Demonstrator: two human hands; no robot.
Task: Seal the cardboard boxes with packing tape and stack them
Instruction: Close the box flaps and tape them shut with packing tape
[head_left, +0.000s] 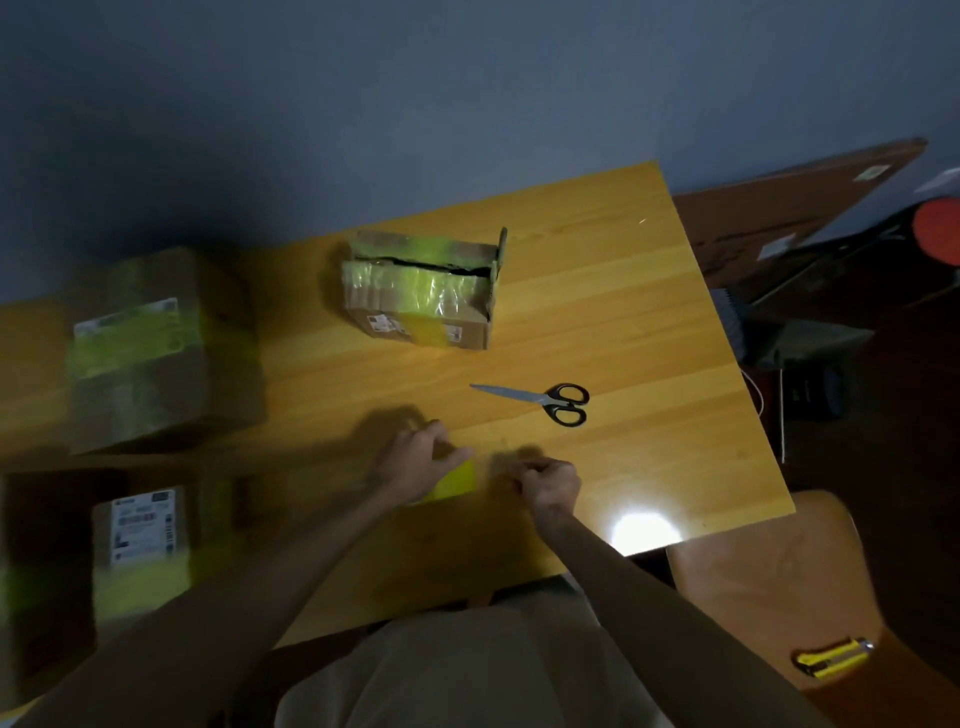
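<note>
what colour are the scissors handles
Black. The scissors show best in the head view, lying on the table.

Table (623, 322): wood, smooth and glossy — a bright lamp glare shows on it. Box (475, 332): matt brown cardboard under wrinkled, shiny yellow-green tape (415, 283), paper label (384, 325). Scissors (540, 399): smooth metal blades, black plastic handles. Knife (834, 659) — yellow plastic body.

A wooden desk (623, 291) stands against a blue-grey wall (363, 104). Black-handled scissors (545, 401) lie on it, blades together, tips pointing left. A yellow utility knife (834, 659) rests on the tan chair (753, 582) to the right.
</note>
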